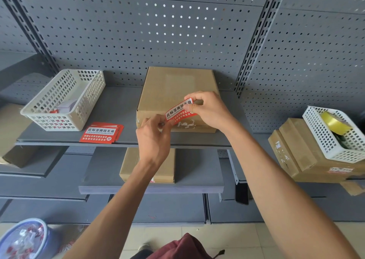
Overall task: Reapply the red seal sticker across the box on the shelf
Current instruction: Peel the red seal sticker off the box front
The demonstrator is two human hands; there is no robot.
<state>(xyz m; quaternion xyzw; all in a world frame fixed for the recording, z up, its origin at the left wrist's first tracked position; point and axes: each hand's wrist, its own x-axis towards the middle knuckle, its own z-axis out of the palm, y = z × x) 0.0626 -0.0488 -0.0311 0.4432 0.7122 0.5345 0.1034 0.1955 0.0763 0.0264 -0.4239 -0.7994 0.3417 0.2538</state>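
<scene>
You hold the red seal sticker point(179, 110) between both hands, just in front of the cardboard box point(173, 89) on the grey shelf point(118, 108). Your right hand point(207, 108) pinches the upper right end, thumb and fingers closed on it. Your left hand point(154, 138) pinches the lower left end, fingers closed around the corner.

Sticker's long axis runs on a slant: low at the left hand, high at the right. It sits over the box's front top edge, printed side toward you. Whether any part is touching the cardboard yet, you cannot tell from here.

On the box's front face, just below the sticker, a torn whitish patch of old sticker residue point(185, 124) marks the seam. That is likely the target.

Judgement: the sticker must bridge lid and front wall, so its long axis needs to turn from slanted to crossing the seam. The right end is nearer the lid; tack that down first, then draw the left end down over the front.

Spare red stickers point(100, 133) lie on the shelf to the left, beside a white basket point(63, 99).
</scene>
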